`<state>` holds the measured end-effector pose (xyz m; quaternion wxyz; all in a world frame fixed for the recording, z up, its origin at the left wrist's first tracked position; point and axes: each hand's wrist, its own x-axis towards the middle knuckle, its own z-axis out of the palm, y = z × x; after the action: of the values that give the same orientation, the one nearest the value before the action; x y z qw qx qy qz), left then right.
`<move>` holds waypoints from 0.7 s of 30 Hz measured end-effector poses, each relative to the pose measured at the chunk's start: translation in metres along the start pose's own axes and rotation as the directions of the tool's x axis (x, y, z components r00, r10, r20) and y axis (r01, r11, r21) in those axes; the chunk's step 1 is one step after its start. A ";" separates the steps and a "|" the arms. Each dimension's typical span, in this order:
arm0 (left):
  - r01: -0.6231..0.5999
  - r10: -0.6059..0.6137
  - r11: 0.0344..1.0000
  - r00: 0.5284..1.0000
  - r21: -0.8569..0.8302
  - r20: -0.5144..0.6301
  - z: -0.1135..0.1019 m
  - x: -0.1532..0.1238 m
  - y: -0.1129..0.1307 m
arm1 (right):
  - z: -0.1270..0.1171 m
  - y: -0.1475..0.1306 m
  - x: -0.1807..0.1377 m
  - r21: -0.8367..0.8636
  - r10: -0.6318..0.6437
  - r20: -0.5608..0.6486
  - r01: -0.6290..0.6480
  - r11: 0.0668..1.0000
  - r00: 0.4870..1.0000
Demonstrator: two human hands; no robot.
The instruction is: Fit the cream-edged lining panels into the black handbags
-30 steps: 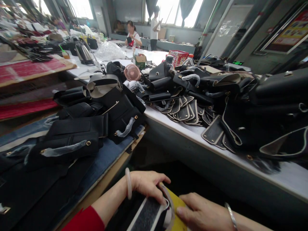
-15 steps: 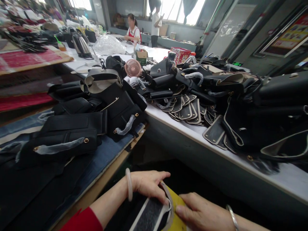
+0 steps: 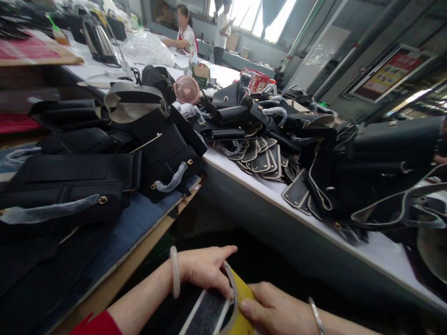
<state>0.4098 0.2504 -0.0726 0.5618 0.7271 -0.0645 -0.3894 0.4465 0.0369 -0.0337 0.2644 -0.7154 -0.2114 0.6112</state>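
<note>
Low in front of me, my left hand [image 3: 206, 270] has its thumb pressed over the pale edge of a black bag piece [image 3: 206, 309], its index finger stretched out beyond. The curved edge bends around a yellow sheet-like side [image 3: 241, 298]; whether that is part of the same piece I cannot tell. From the right, my right hand [image 3: 270, 304] pinches this yellow side between thumb and fingers. The lower part of the piece runs out of the picture.
Black bags [image 3: 66, 195] with plastic-wrapped handles lie on the left table. A white-topped table [image 3: 240, 179] on the right bears more black bags [image 3: 377, 163] and pale-edged black flaps [image 3: 263, 158]. A pink fan [image 3: 186, 90] stands behind. Two people [image 3: 185, 32] are at the back.
My view has turned slightly right, so the surroundings sit further left. Both hands keep their grip, and the yellow side looks more curved.
</note>
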 end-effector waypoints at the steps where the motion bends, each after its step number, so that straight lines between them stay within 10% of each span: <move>1: -0.007 0.007 1.000 1.000 -0.015 -0.004 0.000 0.000 -0.001 | 0.001 0.000 0.000 0.005 0.007 0.003 -0.007 1.000 1.000; 21: -0.070 0.045 0.882 0.997 -0.465 -0.063 0.020 0.004 -0.009 | 0.026 0.000 0.009 0.104 0.173 -0.221 -0.153 0.983 0.960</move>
<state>0.3963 0.2365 -0.0837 0.7330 0.5779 0.0238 -0.3581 0.4227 0.0453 -0.0434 0.2664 -0.7841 -0.0933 0.5527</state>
